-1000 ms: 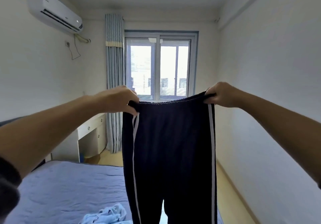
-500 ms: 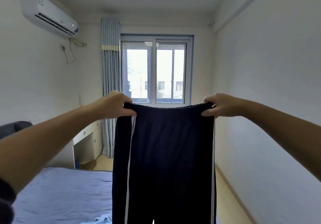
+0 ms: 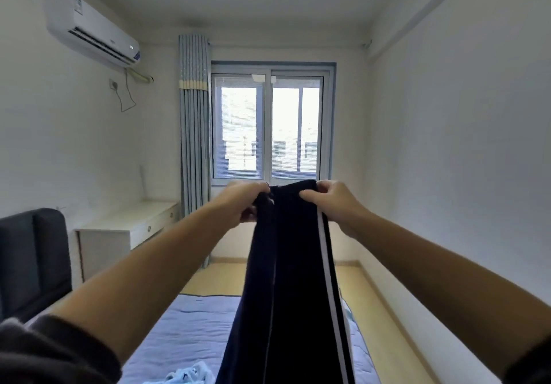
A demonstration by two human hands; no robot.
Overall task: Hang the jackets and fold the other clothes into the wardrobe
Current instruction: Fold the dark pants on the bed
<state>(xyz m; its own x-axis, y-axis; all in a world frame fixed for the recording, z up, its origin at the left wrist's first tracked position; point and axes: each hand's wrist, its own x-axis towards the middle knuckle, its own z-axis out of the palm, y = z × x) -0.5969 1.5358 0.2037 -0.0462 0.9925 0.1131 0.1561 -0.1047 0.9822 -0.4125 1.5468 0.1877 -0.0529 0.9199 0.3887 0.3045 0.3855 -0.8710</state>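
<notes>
Dark navy track pants [image 3: 290,279] with white side stripes hang lengthwise in front of me, folded in half so the legs lie together. My left hand [image 3: 244,201] grips the waistband's left end. My right hand [image 3: 331,201] pinches the waistband right beside it, the two hands almost touching. The pants' lower ends run out of the frame at the bottom. A light blue patterned garment [image 3: 190,374] lies crumpled on the bed below. No wardrobe or jacket is in view.
A bed with a lilac-blue cover [image 3: 185,336] lies below, its dark headboard [image 3: 29,258] at the left. A white desk [image 3: 125,231] stands by the curtain [image 3: 193,151] and window [image 3: 268,127]. A strip of wooden floor [image 3: 378,303] runs along the right wall.
My hands have come together, bringing the two ends of the spread waistband side by side, so the pants now hang folded in half. The view has tilted down a little.
</notes>
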